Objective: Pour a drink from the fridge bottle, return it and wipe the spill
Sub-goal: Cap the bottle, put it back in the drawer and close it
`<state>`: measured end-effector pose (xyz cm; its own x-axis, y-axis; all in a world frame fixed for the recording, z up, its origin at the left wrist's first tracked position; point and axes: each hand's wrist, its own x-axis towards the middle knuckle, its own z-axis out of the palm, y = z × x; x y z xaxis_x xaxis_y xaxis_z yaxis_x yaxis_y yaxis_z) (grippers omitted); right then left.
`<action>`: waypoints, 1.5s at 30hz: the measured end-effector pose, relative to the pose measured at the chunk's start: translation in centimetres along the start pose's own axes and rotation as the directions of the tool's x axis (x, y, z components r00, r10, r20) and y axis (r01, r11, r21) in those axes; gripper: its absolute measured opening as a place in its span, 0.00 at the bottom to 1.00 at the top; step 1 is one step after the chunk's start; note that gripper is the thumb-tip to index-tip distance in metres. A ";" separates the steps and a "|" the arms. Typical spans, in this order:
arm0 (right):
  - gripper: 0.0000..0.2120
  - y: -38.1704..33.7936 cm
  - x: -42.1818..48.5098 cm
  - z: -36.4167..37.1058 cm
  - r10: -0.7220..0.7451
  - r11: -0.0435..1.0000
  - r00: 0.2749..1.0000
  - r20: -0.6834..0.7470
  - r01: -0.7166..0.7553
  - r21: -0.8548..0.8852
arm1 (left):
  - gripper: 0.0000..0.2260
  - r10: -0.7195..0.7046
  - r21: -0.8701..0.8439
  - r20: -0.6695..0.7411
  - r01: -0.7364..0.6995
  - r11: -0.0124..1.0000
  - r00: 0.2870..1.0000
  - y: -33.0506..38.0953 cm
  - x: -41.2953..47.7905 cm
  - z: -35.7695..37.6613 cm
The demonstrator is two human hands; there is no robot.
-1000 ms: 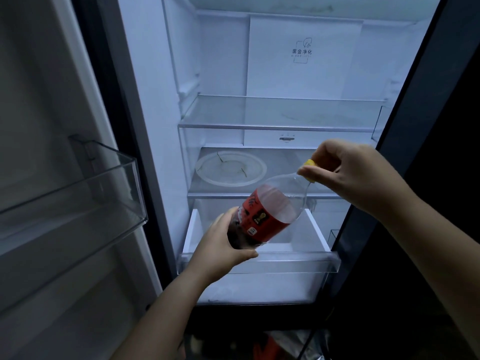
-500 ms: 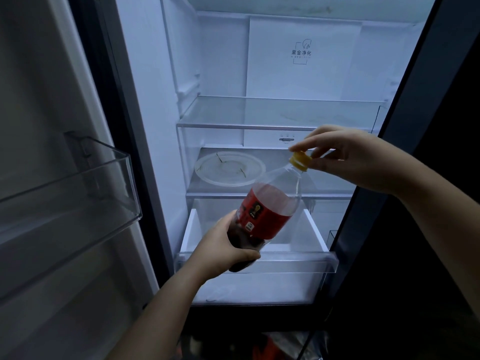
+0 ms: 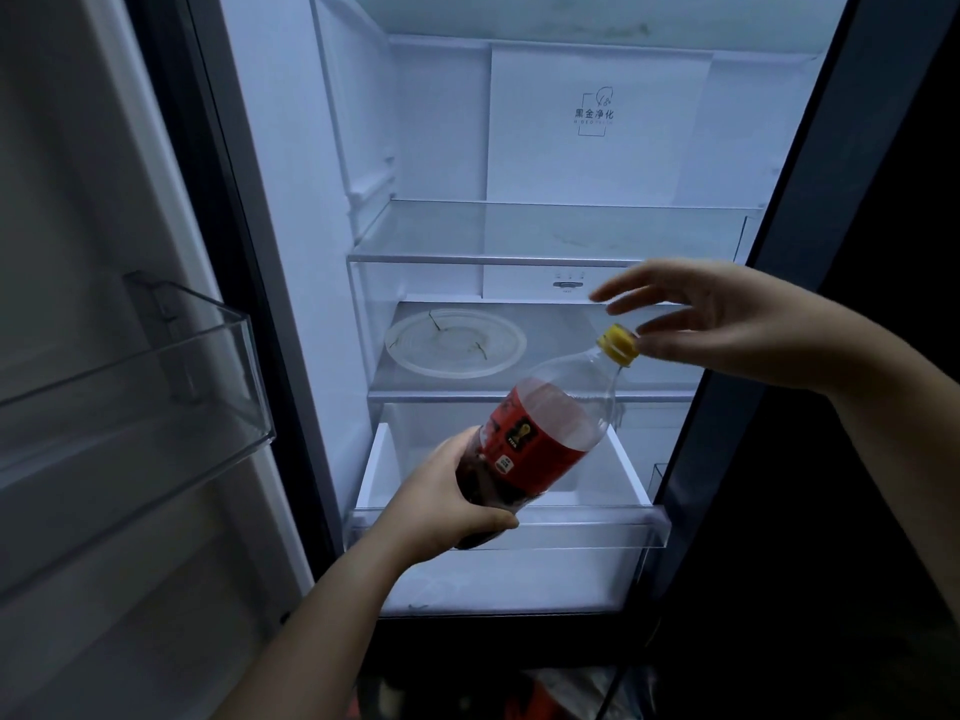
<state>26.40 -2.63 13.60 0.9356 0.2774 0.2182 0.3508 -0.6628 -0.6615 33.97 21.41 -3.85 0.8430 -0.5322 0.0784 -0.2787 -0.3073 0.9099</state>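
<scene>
A clear plastic bottle [image 3: 550, 433] with a red label, a yellow cap [image 3: 618, 344] and dark drink in its lower part is held tilted in front of the open fridge, neck up and to the right. My left hand [image 3: 447, 504] grips its base from below. Just right of the cap, my right hand [image 3: 727, 324] hovers with fingers spread, one fingertip close to the cap or just touching it, holding nothing.
The lit fridge has a glass upper shelf [image 3: 519, 259], a middle shelf with a round white plate [image 3: 454, 343], and a clear drawer [image 3: 519, 530] pulled out below. The open door's clear bin [image 3: 156, 397] juts out at left. A dark door edge [image 3: 779, 252] borders the right.
My right hand let go of the yellow cap and its fingers spread apart. The bottle stayed tilted in my left hand, rising slightly toward the middle shelf.
</scene>
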 end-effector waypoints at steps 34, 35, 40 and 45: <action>0.17 2.6 4.4 3.6 -0.208 0.725 0.897 -0.389 -0.125 -0.677 | 0.25 -0.032 -0.060 0.097 0.038 0.997 0.995 0.4 0.7 -1.1; 0.18 2.4 4.5 3.8 -0.148 0.691 0.889 -0.433 -0.220 -0.689 | 0.25 -0.033 -0.058 0.093 0.039 0.998 0.995 0.4 0.7 -1.1; 0.21 2.7 3.7 3.9 -0.565 0.612 0.794 -0.224 0.220 -0.760 | 0.26 -0.036 -0.100 0.128 0.049 0.994 0.991 0.3 0.5 -1.5; 0.14 2.7 3.8 3.4 -0.608 0.587 0.774 -0.179 0.286 -0.757 | 0.28 -0.040 -0.142 0.155 0.063 0.988 0.987 0.0 0.5 -1.2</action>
<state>30.73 -0.98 10.22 0.5177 0.4928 0.6993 0.5027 -0.8367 0.2174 34.99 22.09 -3.28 0.7721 -0.6351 -0.0222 -0.1571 -0.2247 0.9617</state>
